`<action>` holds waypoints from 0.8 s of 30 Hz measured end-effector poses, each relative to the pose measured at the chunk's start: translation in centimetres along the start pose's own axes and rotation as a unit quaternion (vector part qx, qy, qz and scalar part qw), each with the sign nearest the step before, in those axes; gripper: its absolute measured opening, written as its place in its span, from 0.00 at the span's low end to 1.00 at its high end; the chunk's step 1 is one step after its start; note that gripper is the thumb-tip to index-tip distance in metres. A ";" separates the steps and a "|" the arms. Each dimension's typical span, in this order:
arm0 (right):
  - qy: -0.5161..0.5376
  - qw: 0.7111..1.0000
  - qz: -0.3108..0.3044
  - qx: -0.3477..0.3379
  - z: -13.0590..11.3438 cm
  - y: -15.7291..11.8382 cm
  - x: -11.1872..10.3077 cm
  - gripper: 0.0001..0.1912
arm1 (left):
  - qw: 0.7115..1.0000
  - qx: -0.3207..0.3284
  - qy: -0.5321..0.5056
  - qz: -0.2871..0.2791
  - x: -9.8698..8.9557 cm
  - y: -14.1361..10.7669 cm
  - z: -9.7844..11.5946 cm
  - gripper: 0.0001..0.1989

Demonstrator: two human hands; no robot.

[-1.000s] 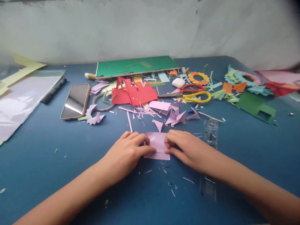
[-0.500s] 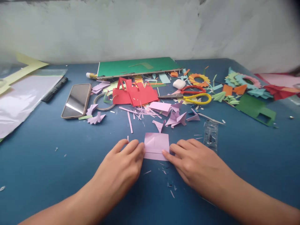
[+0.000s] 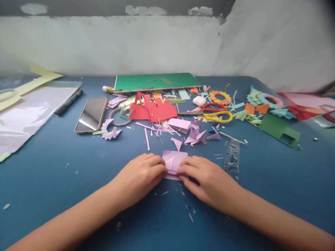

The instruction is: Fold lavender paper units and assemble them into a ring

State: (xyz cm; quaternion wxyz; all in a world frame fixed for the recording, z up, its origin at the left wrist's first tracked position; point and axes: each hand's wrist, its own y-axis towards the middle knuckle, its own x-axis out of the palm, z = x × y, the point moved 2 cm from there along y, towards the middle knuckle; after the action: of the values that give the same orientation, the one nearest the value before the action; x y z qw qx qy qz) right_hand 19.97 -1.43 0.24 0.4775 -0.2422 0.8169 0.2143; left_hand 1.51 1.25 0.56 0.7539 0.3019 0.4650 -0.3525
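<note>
A small purple paper (image 3: 174,157) with crease lines and a raised strip along its near part lies on the blue table, between both hands. My left hand (image 3: 146,170) is closed on its left edge, fingers bent together. Fingertips of my right hand (image 3: 200,174) grip the right side of the same paper, its fingers bent over the near right corner. Just beyond the paper is a small folded purple piece (image 3: 177,143), with more folded purple pieces (image 3: 196,136) behind it to the right.
Red-and-yellow scissors (image 3: 214,113), red paper (image 3: 159,109) and purple scraps lie beyond the hands. A phone (image 3: 91,115) is at the left, a clear ruler (image 3: 232,158) by my right hand. A green board (image 3: 157,82) lies near the wall.
The view has tilted up slightly. My right hand has moved left over the paper, and my left fingers have shifted onto its left edge. The strip on the paper's near part now stands up more.
</note>
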 end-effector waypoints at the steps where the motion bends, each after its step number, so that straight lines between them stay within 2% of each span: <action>1: 0.009 1.000 -0.001 0.003 0.0 0.0 0.0 0.06 | 1.000 0.009 -0.001 -0.005 -0.1 0.0 0.0 0.10; 5: 0.039 0.998 -0.002 0.041 0.1 0.1 0.0 0.03 | 1.000 0.014 -0.010 -0.004 -0.2 0.1 0.0 0.08; 9: 0.053 0.995 -0.037 0.074 0.2 0.4 0.1 0.02 | 0.999 0.004 -0.047 -0.014 -0.1 0.4 -0.3 0.07; 12: 0.050 0.994 -0.043 0.082 0.1 0.6 0.0 0.03 | 0.996 -0.033 -0.082 -0.026 -0.1 0.4 -0.7 0.03; 15: 0.043 0.994 -0.042 0.096 0.1 0.7 -0.3 0.04 | 0.990 -0.085 -0.111 -0.023 -0.2 0.6 -1.0 0.08; 19: 0.021 0.992 -0.041 0.114 0.3 0.8 -0.2 0.05 | 0.978 -0.136 -0.157 -0.025 -0.2 1.0 -1.3 0.06; 24: 0.024 0.990 -0.021 0.135 0.9 1.0 0.1 0.03 | 0.975 -0.161 -0.147 -0.043 -0.2 1.7 -1.2 0.09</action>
State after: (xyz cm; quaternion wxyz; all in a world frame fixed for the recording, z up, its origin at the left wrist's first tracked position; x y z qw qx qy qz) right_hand 19.92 -0.17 -0.16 0.4903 -0.1977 0.8445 0.0862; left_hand 2.23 3.21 0.48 0.8368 0.1012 0.4122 -0.3459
